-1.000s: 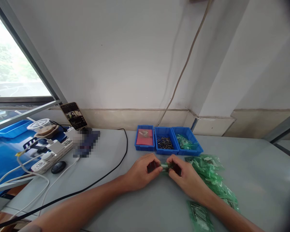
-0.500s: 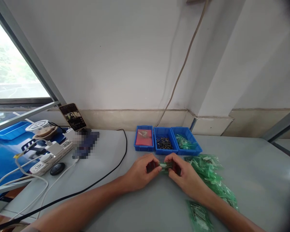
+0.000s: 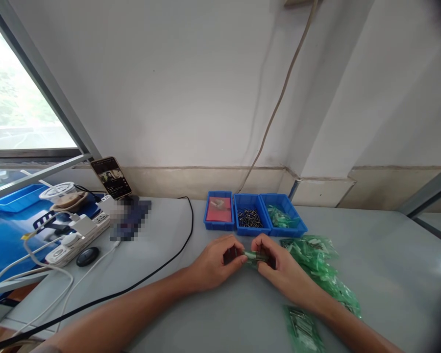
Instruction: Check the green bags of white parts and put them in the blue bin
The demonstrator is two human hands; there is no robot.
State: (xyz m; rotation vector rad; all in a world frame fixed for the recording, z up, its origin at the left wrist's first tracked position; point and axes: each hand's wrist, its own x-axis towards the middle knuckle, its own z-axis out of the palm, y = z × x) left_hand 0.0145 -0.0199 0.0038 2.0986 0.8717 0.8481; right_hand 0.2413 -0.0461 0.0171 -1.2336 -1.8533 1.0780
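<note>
Between my two hands, just in front of the blue bins, is a small green plastic bag (image 3: 253, 256), rolled or folded narrow; what it contains is mostly hidden. My left hand (image 3: 220, 257) pinches its left end between thumb and fingers. At the other end, the thumb and fingertips of my right hand (image 3: 274, 257) close on it. Several filled green bags (image 3: 323, 269) lie in a heap beside my right forearm. Nearer to me, a single green bag (image 3: 303, 328) holds long metal pieces that look like screws.
Three blue bins stand by the wall: one with a red sheet (image 3: 219, 210), one with dark screws (image 3: 249, 218), one with green bags (image 3: 279, 217). Leftward are a black cable (image 3: 158, 262), a mouse (image 3: 87, 256), a power strip (image 3: 79, 240) and a propped phone (image 3: 111, 177).
The green bag between my fingers has turned slightly and looks narrower. My right hand has shifted a little to the right; the left has barely moved.
</note>
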